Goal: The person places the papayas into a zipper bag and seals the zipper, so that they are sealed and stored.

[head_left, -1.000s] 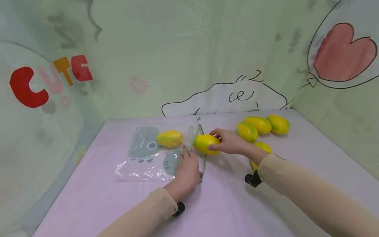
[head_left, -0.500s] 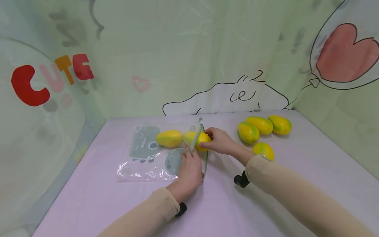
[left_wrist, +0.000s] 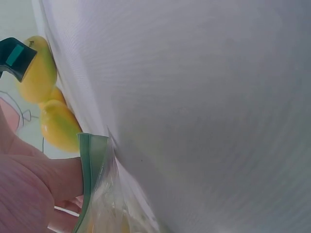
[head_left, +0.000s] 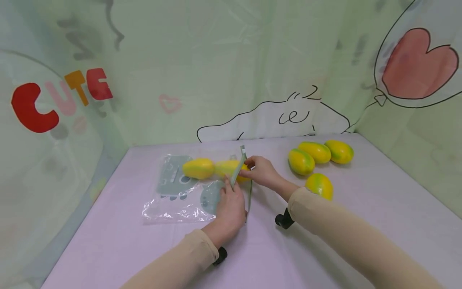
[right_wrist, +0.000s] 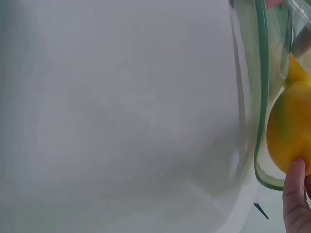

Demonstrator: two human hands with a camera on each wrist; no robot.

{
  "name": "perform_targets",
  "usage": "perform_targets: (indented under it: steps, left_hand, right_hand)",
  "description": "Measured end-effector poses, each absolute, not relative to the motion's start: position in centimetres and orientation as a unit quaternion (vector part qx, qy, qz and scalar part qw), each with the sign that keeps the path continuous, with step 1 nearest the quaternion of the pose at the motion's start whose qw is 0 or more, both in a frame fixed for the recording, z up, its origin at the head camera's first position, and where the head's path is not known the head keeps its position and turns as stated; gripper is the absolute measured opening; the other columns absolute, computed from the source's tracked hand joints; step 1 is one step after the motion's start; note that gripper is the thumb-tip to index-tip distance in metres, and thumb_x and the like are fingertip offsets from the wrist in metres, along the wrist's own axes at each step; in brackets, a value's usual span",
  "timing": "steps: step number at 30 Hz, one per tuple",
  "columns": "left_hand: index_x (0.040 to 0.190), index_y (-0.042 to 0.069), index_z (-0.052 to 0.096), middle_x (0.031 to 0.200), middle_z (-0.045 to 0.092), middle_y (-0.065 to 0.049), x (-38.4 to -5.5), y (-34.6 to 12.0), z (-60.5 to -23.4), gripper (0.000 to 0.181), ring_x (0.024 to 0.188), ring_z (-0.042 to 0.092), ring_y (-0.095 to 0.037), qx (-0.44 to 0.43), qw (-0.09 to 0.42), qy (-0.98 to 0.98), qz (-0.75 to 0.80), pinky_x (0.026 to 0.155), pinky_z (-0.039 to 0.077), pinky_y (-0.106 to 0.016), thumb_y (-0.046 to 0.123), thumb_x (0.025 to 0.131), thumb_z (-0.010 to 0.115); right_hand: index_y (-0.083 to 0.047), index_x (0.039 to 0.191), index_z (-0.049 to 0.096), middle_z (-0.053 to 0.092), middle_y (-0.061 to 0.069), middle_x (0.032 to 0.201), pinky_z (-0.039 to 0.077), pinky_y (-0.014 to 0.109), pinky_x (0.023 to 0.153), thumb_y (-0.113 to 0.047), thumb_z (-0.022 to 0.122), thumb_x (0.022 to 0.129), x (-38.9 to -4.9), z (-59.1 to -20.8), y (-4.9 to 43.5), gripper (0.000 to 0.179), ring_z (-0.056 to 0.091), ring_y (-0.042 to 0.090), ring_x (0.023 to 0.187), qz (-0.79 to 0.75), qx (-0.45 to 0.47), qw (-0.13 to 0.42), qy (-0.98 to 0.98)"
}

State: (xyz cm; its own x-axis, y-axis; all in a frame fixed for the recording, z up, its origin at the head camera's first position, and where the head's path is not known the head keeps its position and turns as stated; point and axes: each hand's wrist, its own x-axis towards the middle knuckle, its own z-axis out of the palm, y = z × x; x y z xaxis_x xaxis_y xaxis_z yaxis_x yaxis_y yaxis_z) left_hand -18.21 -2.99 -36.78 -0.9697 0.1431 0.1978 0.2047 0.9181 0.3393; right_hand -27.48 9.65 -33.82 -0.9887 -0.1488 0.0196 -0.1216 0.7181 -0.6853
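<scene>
A clear zip bag (head_left: 177, 212) with grey-green cartoon prints lies on the table, its green-edged mouth (right_wrist: 263, 97) spread toward the right. My left hand (head_left: 232, 205) grips the near side of the mouth, with the strip against its thumb in the left wrist view. One yellow-green mango (head_left: 198, 168) lies inside the bag. A second mango (right_wrist: 290, 128) is mostly through the mouth behind it, the two end to end. With thumb and fingers on its outer end, my right hand (head_left: 265, 171) holds this second mango at the opening.
Three mangoes (head_left: 315, 152) sit together at the back right of the lilac-covered table (head_left: 267, 249). Another mango (head_left: 319, 186) lies nearer, just beyond my right sleeve (head_left: 325, 214). A printed curtain (head_left: 223, 72) stands behind and at both sides.
My right hand has moved left, carrying the second mango through the mouth into the bag. The first mango has slid slightly left. My left hand stays at the bag's edge.
</scene>
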Motion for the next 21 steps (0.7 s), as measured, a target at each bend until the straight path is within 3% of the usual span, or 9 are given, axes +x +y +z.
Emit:
perform_targets:
  steps: [4,12,21]
  left_hand:
    - [0.144,-0.014,0.042,0.156,0.034,-0.038,-18.2,-2.9,-36.9,0.09,0.125,0.056,-0.046,-0.095,0.092,-0.975,-0.179,0.087,0.061,-0.043,0.01,0.073,0.091]
    - [0.148,-0.013,0.04,0.158,0.032,-0.038,-18.1,-2.9,-36.7,0.09,0.127,0.055,-0.047,-0.101,0.086,-0.975,-0.178,0.096,0.057,-0.043,0.009,0.075,0.089]
    - [0.144,-0.014,0.043,0.158,0.032,-0.037,-18.5,-3.1,-36.7,0.087,0.125,0.055,-0.046,-0.087,0.069,-0.973,-0.2,0.097,0.056,-0.045,0.008,0.074,0.089]
  right_hand:
    - [0.007,0.132,0.059,0.066,0.023,0.123,0.055,0.034,0.088,-0.019,0.074,0.092,-27.5,-34.2,9.1,0.049,0.062,0.033,0.111,-0.439,-0.045,0.033,0.897]
    - [0.009,0.152,0.032,0.05,0.028,0.151,0.044,0.047,0.115,-0.006,0.058,0.102,-27.6,-34.6,8.3,0.059,0.051,0.037,0.14,-0.582,-0.021,0.108,0.806]
    - [0.009,0.144,0.045,0.059,0.027,0.141,0.05,0.043,0.108,-0.006,0.058,0.103,-26.4,-33.4,10.6,0.046,0.061,0.036,0.129,-0.535,-0.057,0.129,0.833]
